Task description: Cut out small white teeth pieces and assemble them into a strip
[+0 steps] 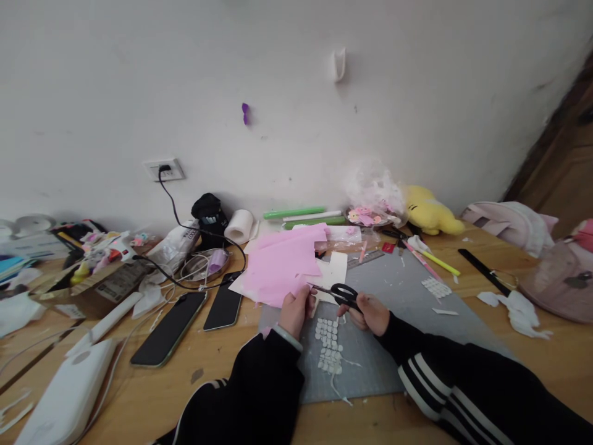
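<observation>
Pink paper (282,259) lies across the back left of the grey cutting mat (370,371), over some cream sheets (337,267). My left hand (296,310) pinches the lower right edge of the pink paper. Black-handled scissors (345,293) are in my right hand (368,311), fingers around the handles. Their blades point left, toward the paper beside my left fingertips. Just below my hands, a sheet of small white pieces (328,346) rests on the mat.
Two phones (169,327) and a white power bank (69,395) lie left. A cardboard box (92,287) holds small items. Green rolls (294,212), a yellow plush toy (430,210) and a plastic bag (375,185) line the wall. Crumpled tissue (521,314) is at right.
</observation>
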`<state>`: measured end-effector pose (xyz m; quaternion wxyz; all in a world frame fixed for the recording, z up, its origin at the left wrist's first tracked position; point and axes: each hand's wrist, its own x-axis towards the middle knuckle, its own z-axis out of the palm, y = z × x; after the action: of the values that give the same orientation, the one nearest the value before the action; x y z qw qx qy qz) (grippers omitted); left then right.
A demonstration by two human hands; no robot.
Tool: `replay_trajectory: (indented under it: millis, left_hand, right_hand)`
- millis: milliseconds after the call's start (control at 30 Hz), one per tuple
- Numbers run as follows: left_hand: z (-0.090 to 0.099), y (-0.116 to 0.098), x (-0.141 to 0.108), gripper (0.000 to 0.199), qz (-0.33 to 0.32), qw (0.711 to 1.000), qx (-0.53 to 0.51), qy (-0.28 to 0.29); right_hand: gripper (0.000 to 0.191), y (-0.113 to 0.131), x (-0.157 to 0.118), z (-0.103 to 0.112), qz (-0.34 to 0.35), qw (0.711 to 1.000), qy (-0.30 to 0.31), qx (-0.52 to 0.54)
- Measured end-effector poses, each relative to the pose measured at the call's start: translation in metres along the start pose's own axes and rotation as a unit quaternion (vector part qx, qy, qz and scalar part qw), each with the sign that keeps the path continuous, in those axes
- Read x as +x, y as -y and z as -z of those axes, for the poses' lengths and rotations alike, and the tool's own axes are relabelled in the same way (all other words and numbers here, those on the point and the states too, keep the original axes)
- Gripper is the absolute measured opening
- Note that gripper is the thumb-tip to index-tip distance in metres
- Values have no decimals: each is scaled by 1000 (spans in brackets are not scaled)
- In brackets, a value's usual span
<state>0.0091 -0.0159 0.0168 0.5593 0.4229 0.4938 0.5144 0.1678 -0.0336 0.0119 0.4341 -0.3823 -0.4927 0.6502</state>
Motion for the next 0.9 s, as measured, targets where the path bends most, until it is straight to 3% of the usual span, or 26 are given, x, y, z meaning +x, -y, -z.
replay_trajectory:
  millis: [900]
  left_hand:
    - [0, 0, 0, 25, 6, 1000, 3, 2]
  right_hand:
    - [63, 4, -2, 0, 15, 999, -14, -32]
